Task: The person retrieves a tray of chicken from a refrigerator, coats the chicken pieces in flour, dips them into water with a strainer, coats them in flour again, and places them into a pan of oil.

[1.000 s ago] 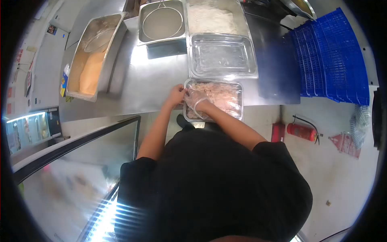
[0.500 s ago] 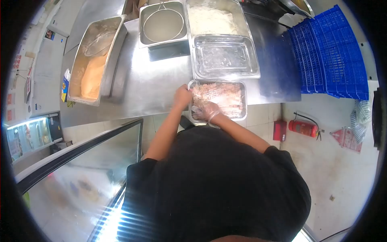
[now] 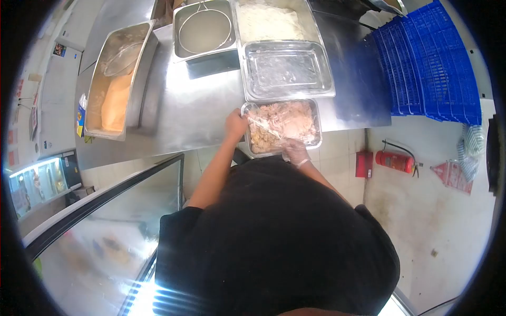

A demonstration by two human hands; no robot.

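A metal tray [image 3: 320, 126] of raw, cut-up meat [image 3: 266, 138] sits at the counter's near edge. Clear plastic film [image 3: 295, 118] lies wrinkled over its back and right part, while the front left meat shows uncovered. My bare left hand [image 3: 237, 125] is closed on the tray's left rim near the back corner. At the front rim, my right hand [image 3: 295, 151] wears a clear plastic glove and pinches the film's front edge; the fingertips are partly blurred. Just behind the tray stands a metal pan [image 3: 287, 68] with a see-through look and white dust inside.
Farther back are a pan of white flour [image 3: 271, 23] and a pan holding a round sieve [image 3: 204, 31]. A deep pan of orange powder [image 3: 115, 105] stands left. Blue crates [image 3: 427, 63] are stacked right; a fire extinguisher [image 3: 394, 161] is by the wall. A glass door [image 3: 110, 210] opens at lower left.
My right hand has moved from the tray's left part toward the front right, drawing the film back and baring meat at the front left. My left hand stays at the left rim.
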